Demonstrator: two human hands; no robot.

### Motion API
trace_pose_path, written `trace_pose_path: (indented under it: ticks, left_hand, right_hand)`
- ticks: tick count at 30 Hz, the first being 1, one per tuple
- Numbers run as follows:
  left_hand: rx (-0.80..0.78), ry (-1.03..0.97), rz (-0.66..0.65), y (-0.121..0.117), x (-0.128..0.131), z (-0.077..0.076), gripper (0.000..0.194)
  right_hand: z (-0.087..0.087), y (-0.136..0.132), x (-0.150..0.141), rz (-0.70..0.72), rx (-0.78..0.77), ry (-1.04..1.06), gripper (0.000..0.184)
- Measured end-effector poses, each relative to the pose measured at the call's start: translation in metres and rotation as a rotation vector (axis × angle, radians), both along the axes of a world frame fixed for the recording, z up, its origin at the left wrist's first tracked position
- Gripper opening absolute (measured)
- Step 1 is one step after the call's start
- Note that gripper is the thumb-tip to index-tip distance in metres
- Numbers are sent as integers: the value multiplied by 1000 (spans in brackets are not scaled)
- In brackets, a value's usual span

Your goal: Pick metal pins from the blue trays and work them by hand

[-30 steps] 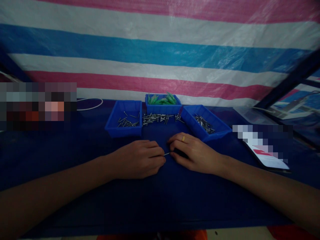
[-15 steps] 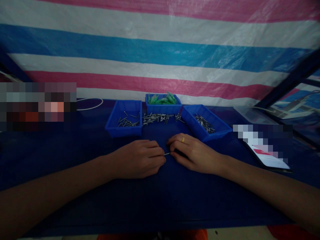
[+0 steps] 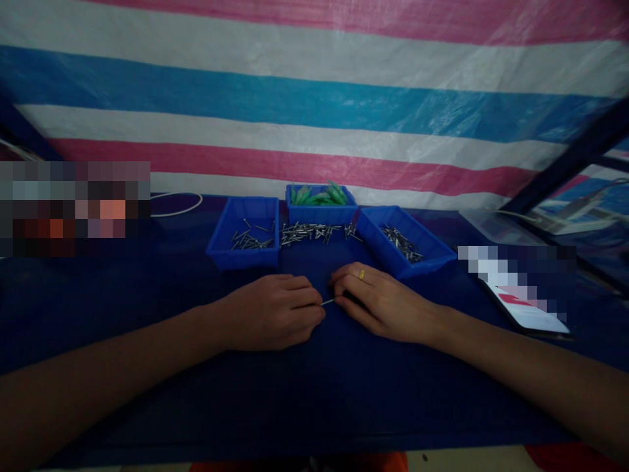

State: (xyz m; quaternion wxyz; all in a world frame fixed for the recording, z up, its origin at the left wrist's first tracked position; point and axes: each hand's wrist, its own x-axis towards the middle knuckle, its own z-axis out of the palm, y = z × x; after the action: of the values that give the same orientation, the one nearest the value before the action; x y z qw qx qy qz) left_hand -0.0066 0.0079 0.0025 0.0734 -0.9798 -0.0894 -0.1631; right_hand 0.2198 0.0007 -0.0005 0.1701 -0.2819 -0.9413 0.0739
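My left hand (image 3: pixel 275 313) rests on the blue cloth with its fingers curled into a pinch. My right hand (image 3: pixel 381 300), with a gold ring on one finger, lies just to its right, fingers curled as well. A thin metal pin (image 3: pixel 327 301) spans the small gap between the two hands, and both sets of fingertips close on its ends. Behind the hands a loose heap of metal pins (image 3: pixel 309 232) lies on the cloth between the trays.
Three blue trays stand at the back: the left tray (image 3: pixel 243 241) and the right tray (image 3: pixel 403 241) hold metal pins, the middle tray (image 3: pixel 320 204) green pieces. A phone (image 3: pixel 525 313) lies at the right. A striped tarp (image 3: pixel 314 105) hangs behind. A white cable (image 3: pixel 177 204) lies far left.
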Motion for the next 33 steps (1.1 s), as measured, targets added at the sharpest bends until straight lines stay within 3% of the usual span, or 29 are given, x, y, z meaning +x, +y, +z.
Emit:
trace_pose_path:
  ticks: [33]
  left_hand:
    - [13,24,30,0,0,-2,17]
  right_hand:
    - [-3,1,0,2,-7,24,15]
